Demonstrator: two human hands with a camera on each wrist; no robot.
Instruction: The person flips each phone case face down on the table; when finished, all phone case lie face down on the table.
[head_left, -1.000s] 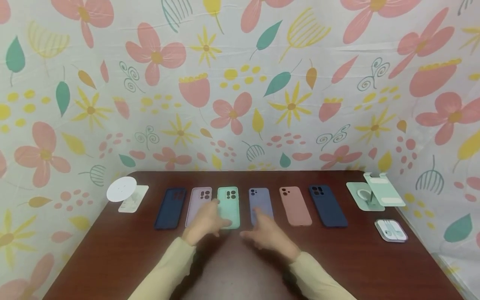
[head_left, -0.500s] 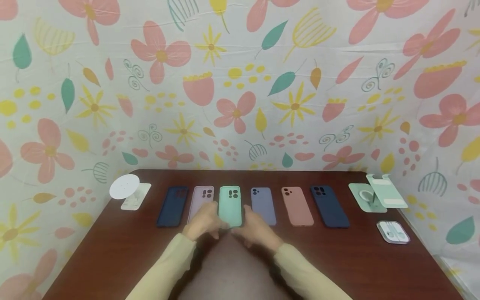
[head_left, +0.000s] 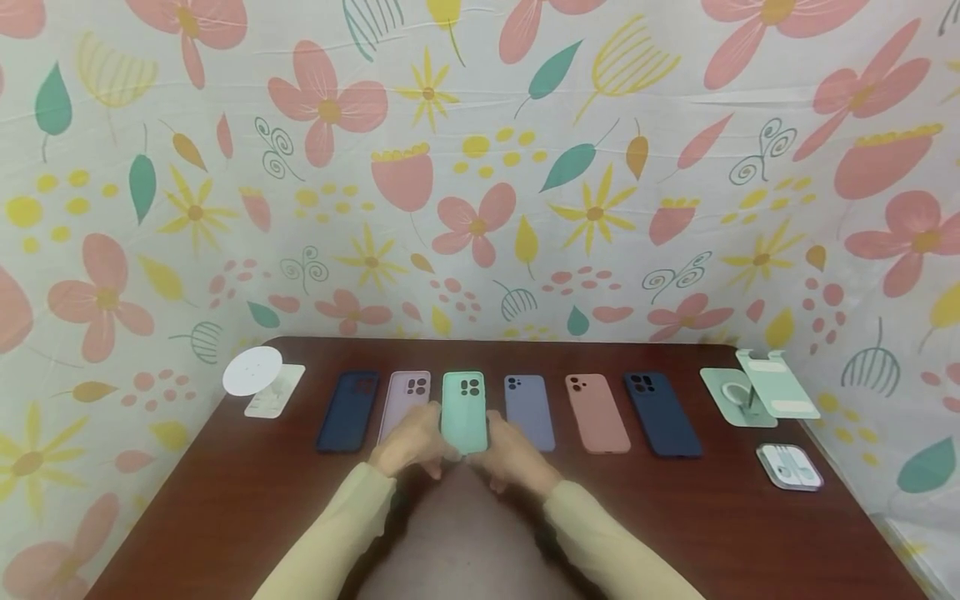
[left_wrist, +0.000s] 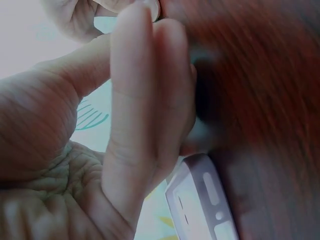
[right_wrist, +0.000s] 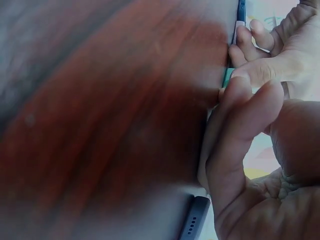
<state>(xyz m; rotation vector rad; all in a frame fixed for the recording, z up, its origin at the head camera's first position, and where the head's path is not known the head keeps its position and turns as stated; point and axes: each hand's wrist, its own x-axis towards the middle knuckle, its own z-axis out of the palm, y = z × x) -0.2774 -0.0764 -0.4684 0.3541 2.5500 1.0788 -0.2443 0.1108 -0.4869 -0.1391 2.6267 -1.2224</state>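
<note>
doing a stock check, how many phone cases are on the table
6, in a row, left to right: dark blue case, lilac case, mint case between left hand and right hand, periwinkle case, pink case, second dark blue case. More may be hidden.

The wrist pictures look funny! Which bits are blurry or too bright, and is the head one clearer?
Left wrist: the left hand has blurry fingertips, and the upper-left corner is bleached white. Right wrist: the tabletop is smeary. Head: clearer; the mint-green phone case shows its camera holes, though pale haze covers the tabletop between the sleeves.
</note>
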